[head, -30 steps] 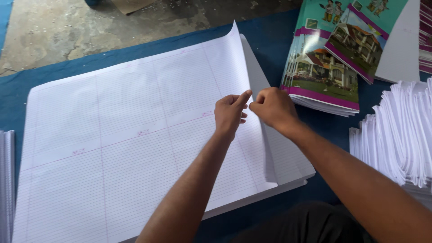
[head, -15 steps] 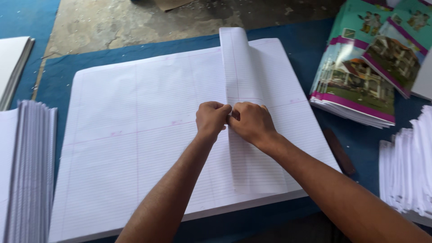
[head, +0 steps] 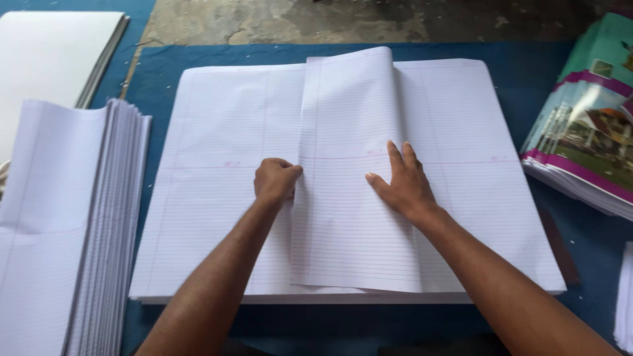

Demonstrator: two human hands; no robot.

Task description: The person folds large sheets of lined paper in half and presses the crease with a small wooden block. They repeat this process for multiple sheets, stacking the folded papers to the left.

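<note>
Big stack: a wide stack of ruled white sheets [head: 217, 217] lies flat on the blue mat [head: 514, 79], pretty much in the middle of the view.
Folded sheet: the top ruled sheet [head: 349, 217] is doubled over toward the left, so it sits as a narrower panel on the middle of the stack, its far end curling up a bit.
Left hand: the left hand [head: 275, 181] is curled into a loose fist with its fingers pinched on the left edge of the folded sheet, right about at the pink line across the page.
Right hand: the right hand [head: 402, 181] lies flat on the folded sheet, fingers spread fairly wide, pressing down and gripping nothing.
Left side: a thick pile of folded ruled paper [head: 72, 224] sits just beside the big stack, with only a thin strip of mat between them. Behind it there's a plain white stack [head: 53, 53].
Right side: a pile of colourful printed covers [head: 587, 138] sits near the right edge of the big stack, not touching. A bit more white paper [head: 624, 296] pokes in at the lower right corner.
Room: open mat shows beyond the far edge, then bare concrete floor [head: 343, 23]. The near edge of the stack has a narrow band of mat in front.
</note>
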